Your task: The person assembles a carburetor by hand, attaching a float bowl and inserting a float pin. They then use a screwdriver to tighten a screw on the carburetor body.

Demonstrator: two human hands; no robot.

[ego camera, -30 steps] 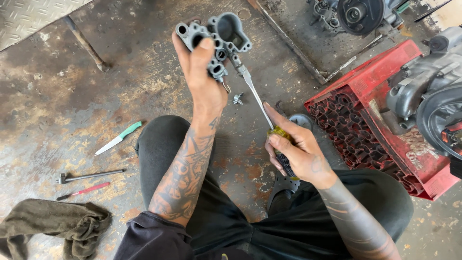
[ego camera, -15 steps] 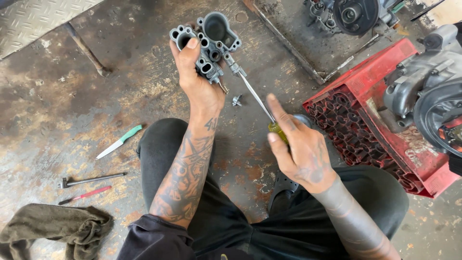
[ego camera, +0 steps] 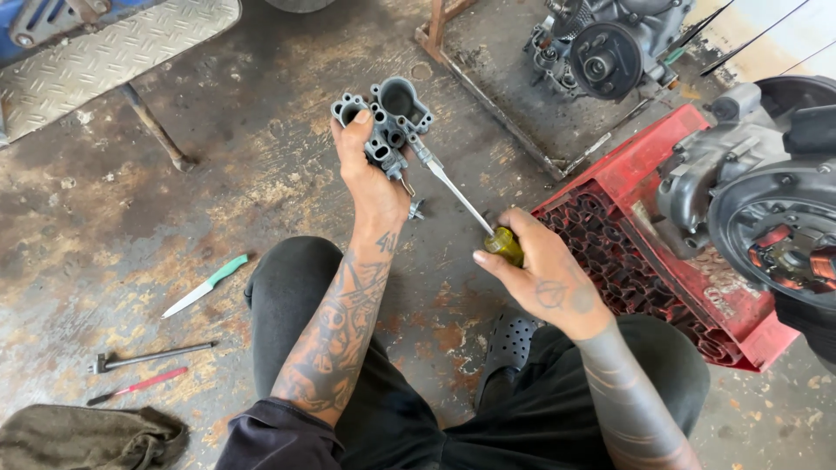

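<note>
Hands grip carburetor body (ego camera: 383, 122) and screwdriver (ego camera: 466, 204); knife (ego camera: 205, 285), rag (ego camera: 87, 438), red crate (ego camera: 662, 261) lie around.

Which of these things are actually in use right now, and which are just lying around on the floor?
In use:
left hand holding the grey carburetor body
right hand gripping the yellow-handled screwdriver, its tip at the body

Lying about:
green-handled knife
metal wrench
red-handled tool
rag
red crate
engine

We see a grey cast-metal carburetor body (ego camera: 383, 122), bores facing up, held upright above the stained floor, a yellow-handled screwdriver (ego camera: 461, 200) slanting, its tip meeting the body's right side.
</note>
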